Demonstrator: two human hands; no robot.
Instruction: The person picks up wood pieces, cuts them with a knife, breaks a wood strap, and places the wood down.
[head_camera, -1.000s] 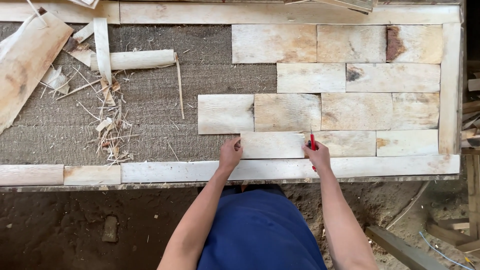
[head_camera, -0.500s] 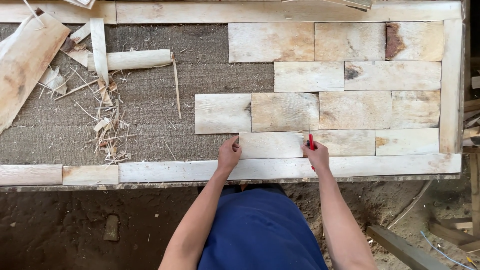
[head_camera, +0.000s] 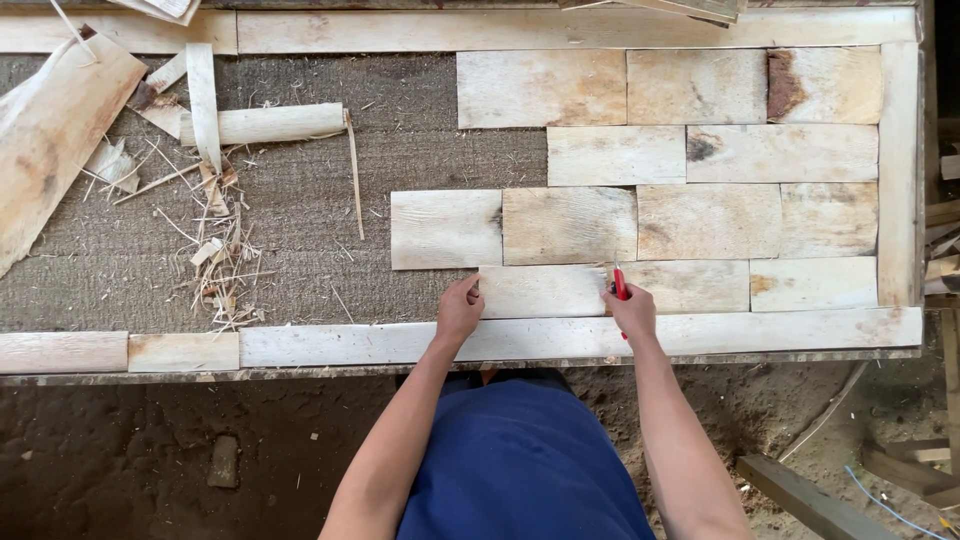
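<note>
A pale, flat rectangular wood piece (head_camera: 545, 291) lay in the bottom row, against the long border strip. A small red-handled tool (head_camera: 620, 285) stood at its right end.

Your right hand (head_camera: 630, 312) wraps the red tool (head_camera: 620, 284) so that only its upper end shows; what kind of tool it is cannot be told. Your left hand (head_camera: 460, 310) covers the left end of the wooden piece (head_camera: 545, 291) beneath it. Your blue-clad lap (head_camera: 520, 460) hides the ground below the tabletop (head_camera: 300, 230) edge. The long plank (head_camera: 45, 140) at upper left runs off the picture, as do the boards (head_camera: 690, 8) along the top.
</note>
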